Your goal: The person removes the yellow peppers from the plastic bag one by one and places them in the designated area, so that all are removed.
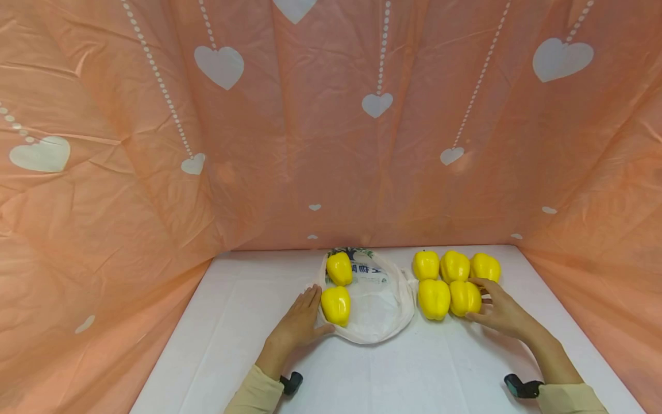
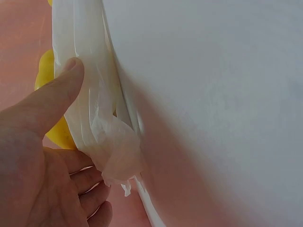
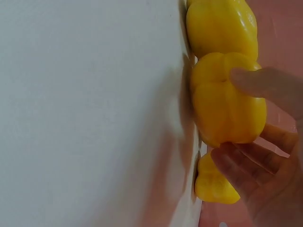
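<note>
A white plastic bag (image 1: 380, 310) with printed lettering lies open-mouthed on the table, with two yellow bell peppers inside its left side, an upper pepper (image 1: 339, 268) and a lower pepper (image 1: 335, 306). Against the bag's left edge rests my left hand (image 1: 299, 322), fingers straight and thumb spread along the rim. In the left wrist view the thumb (image 2: 61, 92) touches the bag's wrinkled side (image 2: 87, 71). My right hand (image 1: 503, 310) grips a yellow bell pepper (image 1: 464, 298) at the front right of a group, thumb in front and fingers around its right side; the right wrist view shows this pepper (image 3: 227, 111) close up.
The other yellow peppers stand close together: one pepper (image 1: 434, 299) beside the gripped one, and a back row of three, left (image 1: 426, 265), middle (image 1: 455, 265) and right (image 1: 485, 267). An orange curtain (image 1: 341, 172) with hearts encloses the white table (image 1: 238, 310).
</note>
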Motion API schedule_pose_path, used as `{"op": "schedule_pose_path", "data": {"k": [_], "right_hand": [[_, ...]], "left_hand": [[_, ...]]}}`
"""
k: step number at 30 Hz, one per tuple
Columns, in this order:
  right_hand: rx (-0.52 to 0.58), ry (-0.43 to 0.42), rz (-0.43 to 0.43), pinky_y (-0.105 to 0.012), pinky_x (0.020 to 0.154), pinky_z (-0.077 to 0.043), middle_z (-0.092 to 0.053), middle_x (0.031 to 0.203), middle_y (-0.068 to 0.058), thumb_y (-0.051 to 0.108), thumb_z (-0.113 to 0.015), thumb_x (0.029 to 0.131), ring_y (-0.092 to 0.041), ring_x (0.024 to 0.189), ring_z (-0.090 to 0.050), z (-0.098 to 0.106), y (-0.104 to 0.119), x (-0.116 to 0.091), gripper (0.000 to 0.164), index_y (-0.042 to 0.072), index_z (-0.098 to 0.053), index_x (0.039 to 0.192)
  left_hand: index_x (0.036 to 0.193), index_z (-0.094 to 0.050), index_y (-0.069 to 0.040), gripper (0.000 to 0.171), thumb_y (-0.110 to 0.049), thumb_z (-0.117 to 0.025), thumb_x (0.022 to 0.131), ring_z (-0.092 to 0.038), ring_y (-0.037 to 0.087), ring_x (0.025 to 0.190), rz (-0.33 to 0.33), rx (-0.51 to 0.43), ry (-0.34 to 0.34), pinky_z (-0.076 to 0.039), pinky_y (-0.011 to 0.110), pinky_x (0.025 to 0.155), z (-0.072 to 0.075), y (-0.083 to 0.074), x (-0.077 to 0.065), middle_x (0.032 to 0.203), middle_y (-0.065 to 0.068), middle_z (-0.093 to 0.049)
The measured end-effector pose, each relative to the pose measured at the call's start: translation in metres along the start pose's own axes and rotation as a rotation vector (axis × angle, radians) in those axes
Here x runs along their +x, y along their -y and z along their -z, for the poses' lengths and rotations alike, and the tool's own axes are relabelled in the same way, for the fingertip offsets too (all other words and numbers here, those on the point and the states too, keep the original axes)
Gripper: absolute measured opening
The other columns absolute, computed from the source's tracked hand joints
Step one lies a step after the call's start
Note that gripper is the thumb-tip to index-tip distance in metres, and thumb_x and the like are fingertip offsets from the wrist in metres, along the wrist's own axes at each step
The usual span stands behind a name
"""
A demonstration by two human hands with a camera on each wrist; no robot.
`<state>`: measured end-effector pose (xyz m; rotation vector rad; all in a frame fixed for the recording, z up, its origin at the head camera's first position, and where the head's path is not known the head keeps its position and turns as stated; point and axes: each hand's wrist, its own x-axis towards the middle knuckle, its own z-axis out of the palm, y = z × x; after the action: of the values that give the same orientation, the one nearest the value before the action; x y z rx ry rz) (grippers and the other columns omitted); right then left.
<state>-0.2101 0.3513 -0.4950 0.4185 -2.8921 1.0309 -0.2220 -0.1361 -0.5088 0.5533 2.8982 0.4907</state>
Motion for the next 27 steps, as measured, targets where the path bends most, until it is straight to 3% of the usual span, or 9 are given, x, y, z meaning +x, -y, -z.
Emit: {"op": "schedule_pose_path", "data": {"k": [17,27], "right_hand": [[0.034,0.027,-0.026,-0.073,0.104,-0.051,-0.044,0.147,-0.039,0.020,-0.089,0.089,-0.059,0.125,-0.056,-0.002,-0.001,0.001,0.090,-0.014,-0.035,0.152],[-0.008,-0.014,0.028,-0.078,0.107,-0.044,-0.046,0.146,-0.038,0.017,-0.089,0.088,-0.061,0.130,-0.050,0.004,0.011,-0.001,0.084,-0.011,-0.040,0.151]], "left_hand": [[0.168,-0.023,0.004,0.105,-0.055,-0.074,0.098,-0.021,0.035,0.164,0.025,-0.010,0.017,-0.019,0.051,0.135,0.001,-0.002,-0.001,0.177,0.021,-0.021],[0.168,-0.023,0.004,0.106,-0.056,-0.074,0.097,-0.020,0.035,0.164,0.034,-0.013,0.023,-0.019,0.052,0.135,0.003,-0.003,-0.001,0.177,0.021,-0.020]]}}
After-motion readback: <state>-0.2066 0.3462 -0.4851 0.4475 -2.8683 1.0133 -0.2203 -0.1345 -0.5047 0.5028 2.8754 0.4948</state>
